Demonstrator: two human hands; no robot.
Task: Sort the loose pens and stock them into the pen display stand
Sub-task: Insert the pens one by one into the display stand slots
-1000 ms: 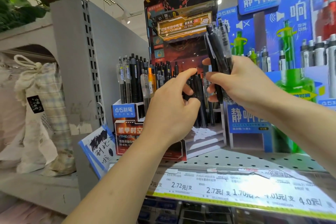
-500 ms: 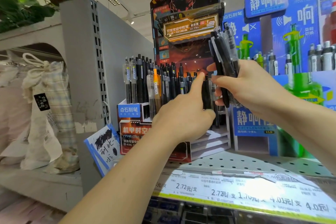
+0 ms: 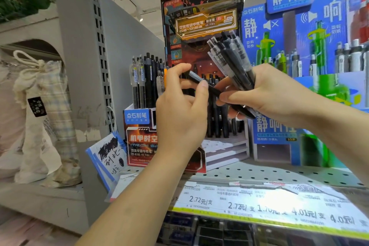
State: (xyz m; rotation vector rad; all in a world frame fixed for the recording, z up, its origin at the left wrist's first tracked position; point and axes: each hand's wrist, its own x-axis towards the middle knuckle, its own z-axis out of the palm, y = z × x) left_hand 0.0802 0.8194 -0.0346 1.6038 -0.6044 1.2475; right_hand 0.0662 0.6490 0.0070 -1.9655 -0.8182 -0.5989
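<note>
An orange and black pen display stand (image 3: pixel 139 142) sits on the perforated shelf (image 3: pixel 259 173), with several black and clear pens (image 3: pixel 146 84) upright in its slots. My right hand (image 3: pixel 265 94) grips a bundle of black and clear pens (image 3: pixel 231 60), their tops fanned up and to the left. My left hand (image 3: pixel 179 110) pinches one black pen (image 3: pixel 196 79) between thumb and fingers. That pen slants down to the right, its lower end at my right hand's fingers, in front of the stand.
A blue pen display (image 3: pixel 289 66) with white and green pens stands to the right. A grey shelf divider (image 3: pixel 95 66) rises on the left, with cloth bags (image 3: pixel 46 118) beyond it. A scribbled test card (image 3: pixel 108 156) leans by the stand. Price labels (image 3: pixel 259 205) line the shelf edge.
My left hand has lifted away from the stand's pens and now pinches a single black pen from the bundle. The right hand tilted the bundle leftward.
</note>
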